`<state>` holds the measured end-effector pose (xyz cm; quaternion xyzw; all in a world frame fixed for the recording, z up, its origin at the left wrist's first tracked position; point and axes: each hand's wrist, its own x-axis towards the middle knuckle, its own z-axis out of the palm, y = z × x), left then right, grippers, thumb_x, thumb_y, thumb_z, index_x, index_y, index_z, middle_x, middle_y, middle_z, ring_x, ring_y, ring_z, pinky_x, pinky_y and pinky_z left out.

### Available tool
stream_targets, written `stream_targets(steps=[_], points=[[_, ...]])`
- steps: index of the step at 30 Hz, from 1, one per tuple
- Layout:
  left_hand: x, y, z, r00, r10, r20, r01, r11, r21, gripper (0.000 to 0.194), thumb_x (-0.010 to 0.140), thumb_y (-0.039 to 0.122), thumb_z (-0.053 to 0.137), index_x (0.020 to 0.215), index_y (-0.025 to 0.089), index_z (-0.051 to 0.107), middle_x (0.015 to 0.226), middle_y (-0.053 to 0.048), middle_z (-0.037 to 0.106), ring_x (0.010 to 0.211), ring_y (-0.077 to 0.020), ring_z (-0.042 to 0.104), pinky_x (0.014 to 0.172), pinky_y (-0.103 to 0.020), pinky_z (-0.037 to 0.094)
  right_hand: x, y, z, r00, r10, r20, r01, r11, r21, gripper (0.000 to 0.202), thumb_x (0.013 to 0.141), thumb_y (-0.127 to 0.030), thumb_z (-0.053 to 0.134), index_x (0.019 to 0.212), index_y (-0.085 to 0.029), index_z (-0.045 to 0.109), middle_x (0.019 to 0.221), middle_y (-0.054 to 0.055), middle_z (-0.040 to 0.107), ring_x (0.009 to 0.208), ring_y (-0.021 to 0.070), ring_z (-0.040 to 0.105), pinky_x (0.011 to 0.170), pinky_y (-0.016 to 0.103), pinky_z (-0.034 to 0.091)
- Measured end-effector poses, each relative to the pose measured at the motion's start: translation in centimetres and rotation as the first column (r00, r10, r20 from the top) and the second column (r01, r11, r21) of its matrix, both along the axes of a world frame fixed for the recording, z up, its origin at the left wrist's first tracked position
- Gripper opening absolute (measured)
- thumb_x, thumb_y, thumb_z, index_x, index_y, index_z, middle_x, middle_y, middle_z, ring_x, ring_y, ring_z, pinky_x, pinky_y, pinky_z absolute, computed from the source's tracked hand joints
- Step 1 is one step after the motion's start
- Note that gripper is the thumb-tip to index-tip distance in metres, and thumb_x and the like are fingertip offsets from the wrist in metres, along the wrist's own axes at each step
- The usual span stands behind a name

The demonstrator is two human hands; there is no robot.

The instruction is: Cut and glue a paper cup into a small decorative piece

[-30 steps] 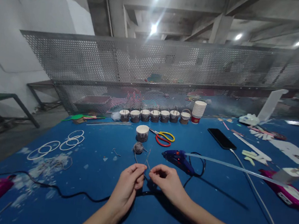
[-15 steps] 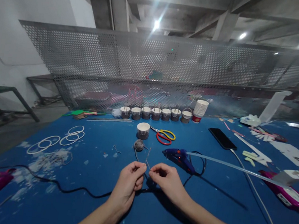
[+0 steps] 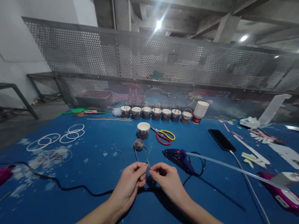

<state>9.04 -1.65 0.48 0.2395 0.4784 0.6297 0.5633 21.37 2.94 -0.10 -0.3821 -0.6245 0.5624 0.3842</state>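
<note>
Grey yarn (image 3: 148, 155) runs up between my two hands, its loose end pointing toward the back of the table. My left hand (image 3: 131, 180) is closed, pinching the yarn between thumb and forefinger. Close beside it, my right hand (image 3: 167, 179) pinches the same yarn with its fingertips. A ball of grey yarn (image 3: 138, 145) lies just beyond, with a strand leading down toward my left hand. Behind the ball stands a paper cup (image 3: 143, 131) with a grey-wrapped side. Scissors (image 3: 165, 136) with red and yellow handles rest to its right.
A blue glue gun (image 3: 179, 155) with a long clear stick lies right of my hands. Several small grey buckets (image 3: 156, 114) line the back beside stacked paper cups (image 3: 200, 112). White rings (image 3: 73, 134), a phone (image 3: 221, 139) and a magenta power strip (image 3: 283, 192) are also on the blue table.
Both hands stay nearly in place, still pinching the yarn. The fingertips seem slightly closer together; the view has shifted a little.
</note>
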Motion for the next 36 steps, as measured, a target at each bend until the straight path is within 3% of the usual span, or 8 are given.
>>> stream_targets(steps=[4, 11, 19, 24, 30, 33, 36], points=[[0.0, -0.1, -0.1, 0.999, 0.008, -0.044, -0.009, 1.000, -0.024, 0.035, 0.054, 0.037, 0.082, 0.063, 0.013, 0.058, 0.043, 0.006, 0.047, 0.037, -0.0034, 0.037, 0.040, -0.016, 0.027, 0.0, -0.1, 0.2, 1.000, 0.001, 0.000, -0.001, 1.000, -0.007, 0.019, 0.064, -0.034, 0.063, 0.065, -0.015, 0.062, 0.054, -0.003, 0.051, 0.052, 0.0106, 0.042, 0.053, 0.025, 0.035], [0.0, -0.3, -0.4, 1.000, -0.004, -0.016, 0.004, 0.999, -0.043, 0.036, 0.057, 0.040, 0.079, 0.069, 0.015, 0.056, 0.041, 0.013, 0.033, 0.036, -0.0006, 0.021, 0.037, -0.014, 0.014, -0.1, -0.1, 0.0, 1.000, -0.003, 0.010, 0.003, 1.000, -0.015, 0.021, 0.064, -0.035, 0.063, 0.065, -0.014, 0.063, 0.054, -0.003, 0.051, 0.053, 0.0104, 0.042, 0.053, 0.024, 0.035], [0.4, -0.3, 0.2, 1.000, -0.006, -0.010, 0.006, 0.999, -0.039, 0.036, 0.054, 0.039, 0.080, 0.066, 0.012, 0.059, 0.041, 0.011, 0.036, 0.039, -0.0009, 0.024, 0.037, -0.015, 0.017, 0.1, 0.0, 0.2, 1.000, -0.008, -0.002, 0.008, 1.000, -0.029, 0.023, 0.063, -0.037, 0.064, 0.065, -0.015, 0.062, 0.055, -0.003, 0.051, 0.054, 0.0106, 0.042, 0.054, 0.025, 0.035], [0.4, -0.2, 0.0, 1.000, 0.012, -0.004, -0.012, 1.000, -0.008, 0.042, 0.049, 0.041, 0.084, 0.063, 0.012, 0.059, 0.041, 0.009, 0.042, 0.037, -0.0008, 0.031, 0.038, -0.014, 0.023, 0.1, 0.0, 0.0, 1.000, -0.005, -0.012, 0.005, 1.000, -0.023, 0.023, 0.063, -0.037, 0.064, 0.064, -0.015, 0.062, 0.054, -0.003, 0.051, 0.053, 0.0106, 0.042, 0.054, 0.025, 0.035], [0.2, -0.3, -0.1, 1.000, 0.027, -0.002, -0.027, 1.000, -0.007, 0.038, 0.054, 0.039, 0.083, 0.070, 0.013, 0.061, 0.044, 0.005, 0.053, 0.038, -0.0048, 0.044, 0.037, -0.015, 0.036, 0.2, 0.1, -0.5, 1.000, -0.002, 0.003, 0.003, 1.000, -0.015, 0.022, 0.065, -0.036, 0.065, 0.067, -0.014, 0.063, 0.056, -0.002, 0.054, 0.054, 0.0110, 0.044, 0.054, 0.025, 0.036], [0.1, -0.3, 0.1, 0.999, 0.036, 0.015, -0.036, 0.999, 0.003, 0.036, 0.053, 0.036, 0.084, 0.072, 0.012, 0.063, 0.064, -0.002, 0.066, 0.048, -0.0102, 0.058, 0.037, -0.018, 0.044, 0.2, 0.2, -0.9, 1.000, 0.007, 0.016, -0.007, 1.000, -0.008, 0.022, 0.066, -0.036, 0.065, 0.066, -0.014, 0.064, 0.058, -0.001, 0.057, 0.055, 0.0114, 0.046, 0.054, 0.025, 0.037], [-0.2, -0.1, 0.3, 0.999, 0.020, 0.048, -0.021, 1.000, 0.013, 0.034, 0.054, 0.032, 0.084, 0.073, 0.012, 0.063, 0.080, -0.007, 0.071, 0.050, -0.0119, 0.063, 0.039, -0.020, 0.048, 0.4, 0.3, -1.1, 0.999, 0.018, 0.046, -0.018, 1.000, -0.001, 0.022, 0.066, -0.036, 0.064, 0.064, -0.014, 0.064, 0.058, 0.000, 0.058, 0.055, 0.0117, 0.046, 0.054, 0.024, 0.037]])
